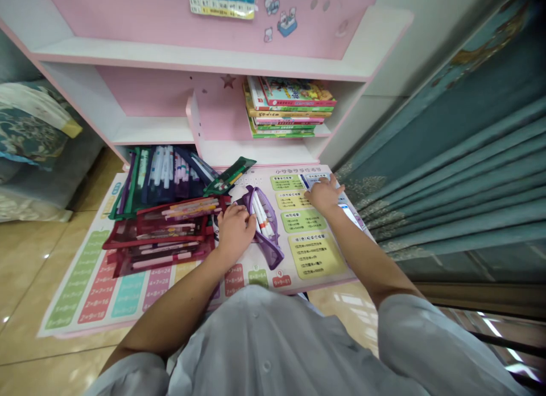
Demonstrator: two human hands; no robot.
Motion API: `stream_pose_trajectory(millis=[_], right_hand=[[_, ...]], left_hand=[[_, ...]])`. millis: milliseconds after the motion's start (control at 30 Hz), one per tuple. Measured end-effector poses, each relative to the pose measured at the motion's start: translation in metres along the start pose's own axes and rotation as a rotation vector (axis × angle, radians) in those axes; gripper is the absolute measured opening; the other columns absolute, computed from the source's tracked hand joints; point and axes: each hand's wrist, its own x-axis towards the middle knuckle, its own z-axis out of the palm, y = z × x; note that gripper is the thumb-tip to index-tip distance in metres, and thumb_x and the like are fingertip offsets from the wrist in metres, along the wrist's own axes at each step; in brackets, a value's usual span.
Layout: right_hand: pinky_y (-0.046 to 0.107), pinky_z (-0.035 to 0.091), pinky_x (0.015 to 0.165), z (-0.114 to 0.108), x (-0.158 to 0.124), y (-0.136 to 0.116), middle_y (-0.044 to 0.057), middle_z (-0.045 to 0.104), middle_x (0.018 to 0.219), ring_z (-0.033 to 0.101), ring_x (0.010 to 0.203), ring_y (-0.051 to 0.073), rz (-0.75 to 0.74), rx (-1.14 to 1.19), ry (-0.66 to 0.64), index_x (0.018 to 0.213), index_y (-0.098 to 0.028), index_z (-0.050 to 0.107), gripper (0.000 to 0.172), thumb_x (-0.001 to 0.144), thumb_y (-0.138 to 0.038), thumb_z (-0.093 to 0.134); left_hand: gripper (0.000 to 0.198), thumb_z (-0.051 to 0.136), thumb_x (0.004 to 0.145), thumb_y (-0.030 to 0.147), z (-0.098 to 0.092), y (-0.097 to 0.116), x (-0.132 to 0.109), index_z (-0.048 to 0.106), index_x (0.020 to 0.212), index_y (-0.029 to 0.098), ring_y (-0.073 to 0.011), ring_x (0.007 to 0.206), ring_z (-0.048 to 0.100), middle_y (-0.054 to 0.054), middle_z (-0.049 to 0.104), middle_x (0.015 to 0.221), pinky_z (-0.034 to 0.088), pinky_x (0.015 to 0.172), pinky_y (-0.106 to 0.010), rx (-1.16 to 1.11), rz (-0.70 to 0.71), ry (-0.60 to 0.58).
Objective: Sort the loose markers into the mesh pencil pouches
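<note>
A purple mesh pencil case [273, 214] lies unzipped on the desk with several white markers [262, 214] inside. My left hand [235, 228] rests at its left edge, fingers bent and closed on the rim. Further right, my right hand [324, 192] is over the printed desk mat, fingers spread. Beside its thumb side lies a small white and dark blue item [303, 181], whose kind I cannot make out. A phone [350, 215] with a lit screen lies just below that hand, partly behind the forearm.
Left of my left hand lie several red mesh pencil cases [160, 245] with pens. Behind them are dark blue cases [160, 171] and a green case [230, 177]. Stacked books [290, 108] fill part of the pink shelf [200, 57]. A teal curtain [447, 168] hangs at right.
</note>
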Motion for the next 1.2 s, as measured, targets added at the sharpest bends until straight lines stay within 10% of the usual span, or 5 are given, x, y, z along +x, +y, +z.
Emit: stream_pose_trajectory(millis=[767, 1200], right_hand=[[0.071, 0.027, 0.108, -0.002, 0.002, 0.003, 0.012, 0.056, 0.143, 0.033, 0.142, 0.037, 0.047, 0.185, 0.086, 0.092, -0.018, 0.076, 0.032, 0.084, -0.031, 0.047], [0.059, 0.034, 0.112, -0.044, -0.121, -0.056, 0.007, 0.069, 0.126, 0.048, 0.135, 0.034, -0.462, 0.706, 0.074, 0.052, -0.022, 0.059, 0.023, 0.074, -0.024, 0.064]], left_hand=[[0.026, 0.056, 0.092, 0.03, 0.0, -0.001, 0.0, 0.068, 0.072, 0.02, -0.0266, 0.126, 0.057, -0.007, 0.071, 0.122, 0.039, 0.107, -0.05, -0.004, 0.001, -0.002], [0.026, 0.054, 0.092, 0.03, -0.003, 0.002, 0.0, 0.07, 0.073, 0.021, -0.0272, 0.126, 0.057, -0.008, 0.072, 0.12, 0.039, 0.109, -0.05, -0.014, 0.0, -0.004]])
